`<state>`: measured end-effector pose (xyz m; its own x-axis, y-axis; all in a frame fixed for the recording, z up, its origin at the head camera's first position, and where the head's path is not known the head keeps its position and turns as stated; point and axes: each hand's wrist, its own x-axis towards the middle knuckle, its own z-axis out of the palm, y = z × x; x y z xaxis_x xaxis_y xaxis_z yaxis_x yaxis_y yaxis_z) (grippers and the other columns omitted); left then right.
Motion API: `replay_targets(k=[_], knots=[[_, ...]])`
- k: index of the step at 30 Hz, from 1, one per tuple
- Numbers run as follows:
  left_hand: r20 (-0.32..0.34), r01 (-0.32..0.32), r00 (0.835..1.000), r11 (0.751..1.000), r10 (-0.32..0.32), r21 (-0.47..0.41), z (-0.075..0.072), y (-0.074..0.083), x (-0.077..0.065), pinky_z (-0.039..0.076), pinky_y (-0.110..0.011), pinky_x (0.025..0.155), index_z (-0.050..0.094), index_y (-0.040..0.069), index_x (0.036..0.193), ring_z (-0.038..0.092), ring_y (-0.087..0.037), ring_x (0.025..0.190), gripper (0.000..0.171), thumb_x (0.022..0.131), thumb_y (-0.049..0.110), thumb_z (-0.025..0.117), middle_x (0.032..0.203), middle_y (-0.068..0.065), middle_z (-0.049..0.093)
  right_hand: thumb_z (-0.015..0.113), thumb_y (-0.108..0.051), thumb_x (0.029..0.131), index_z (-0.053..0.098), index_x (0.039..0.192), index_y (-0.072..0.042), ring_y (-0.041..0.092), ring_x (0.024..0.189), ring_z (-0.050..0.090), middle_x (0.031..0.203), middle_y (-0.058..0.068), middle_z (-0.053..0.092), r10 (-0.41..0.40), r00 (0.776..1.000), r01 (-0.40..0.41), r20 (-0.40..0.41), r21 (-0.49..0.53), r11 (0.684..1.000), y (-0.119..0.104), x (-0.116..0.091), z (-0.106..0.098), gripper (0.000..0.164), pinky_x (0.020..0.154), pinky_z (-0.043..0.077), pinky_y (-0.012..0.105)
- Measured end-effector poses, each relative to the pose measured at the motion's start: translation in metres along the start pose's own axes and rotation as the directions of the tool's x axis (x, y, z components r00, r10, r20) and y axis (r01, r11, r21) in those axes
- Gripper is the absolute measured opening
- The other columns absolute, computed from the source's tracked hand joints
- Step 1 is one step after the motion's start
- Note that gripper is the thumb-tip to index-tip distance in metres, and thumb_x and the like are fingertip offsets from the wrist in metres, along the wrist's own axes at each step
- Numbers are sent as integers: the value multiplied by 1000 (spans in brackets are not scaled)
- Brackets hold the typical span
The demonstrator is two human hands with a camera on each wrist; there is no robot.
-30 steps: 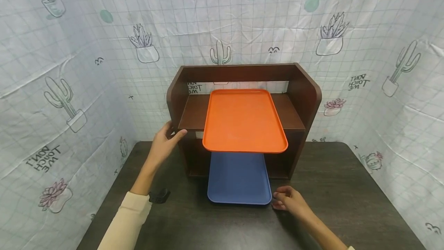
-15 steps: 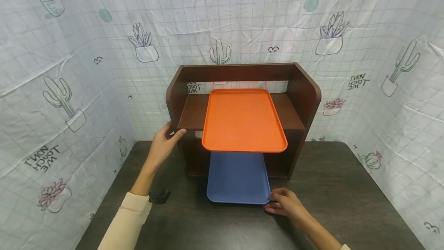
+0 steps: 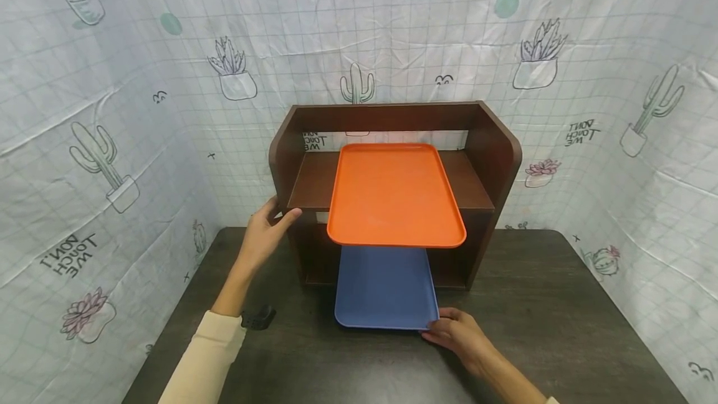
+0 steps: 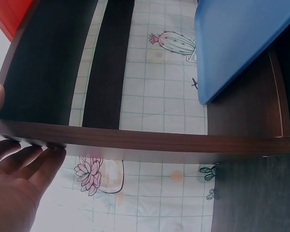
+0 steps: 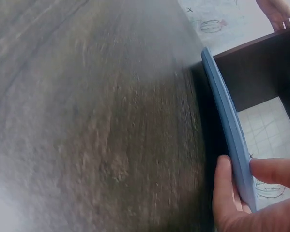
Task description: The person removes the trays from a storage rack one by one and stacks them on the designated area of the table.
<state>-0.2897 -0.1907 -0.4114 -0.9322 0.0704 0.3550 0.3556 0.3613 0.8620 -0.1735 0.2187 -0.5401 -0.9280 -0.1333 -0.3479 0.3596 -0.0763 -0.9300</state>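
Note:
A dark brown two-tier shelf (image 3: pixel 478 170) stands at the back of the table. My left hand (image 3: pixel 262 235) holds its left side panel, the thumb on the inner side and the fingers along the outer face, as the left wrist view shows. On the lower level lies a blue tray (image 3: pixel 386 292) whose front half juts out over the table. My right hand (image 3: pixel 461 336) pinches the tray's front right corner, thumb above the rim and fingers (image 5: pixel 224 183) underneath. An orange tray (image 3: pixel 395 198) rests on the upper level, overhanging the front and covering the blue tray's rear from above.
The dark wooden table (image 3: pixel 538 304) carries the shelf. A small black object (image 3: pixel 259 317) sits beside my left wrist. Behind and on both sides hangs a white gridded cloth (image 3: pixel 392 36) printed with cacti.
My right hand has moved slightly left from beside the blue tray's front right corner and taken hold of it. The left hand and both trays have stayed in place.

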Motion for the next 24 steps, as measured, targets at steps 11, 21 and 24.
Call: replay_targets(k=[11,21,24], knots=[[-3,-11,1000,1000,11,7,1,-1,0,55,-51,111,48,13,160,56,-36,146,72,102,47,72,157,-14,57,65,3,92,45,135,20,16,102,67,111,10,67,-32,998,34,-54,31,999,2,-1,6,50,94,59,26],[-2,-12,1000,1000,12,8,1,0,0,56,-51,111,47,12,160,57,-35,146,72,102,46,73,157,-15,57,54,3,101,26,142,2,23,115,70,124,14,62,-2,999,14,-48,254,967,1,-6,12,50,109,58,44],[-2,-13,1000,1000,13,10,0,-1,0,55,-51,111,48,12,160,57,-35,146,71,102,46,72,156,-14,58,54,5,98,10,149,-3,25,115,68,134,19,51,-3,994,39,-112,319,947,-2,-6,19,68,110,57,49]])
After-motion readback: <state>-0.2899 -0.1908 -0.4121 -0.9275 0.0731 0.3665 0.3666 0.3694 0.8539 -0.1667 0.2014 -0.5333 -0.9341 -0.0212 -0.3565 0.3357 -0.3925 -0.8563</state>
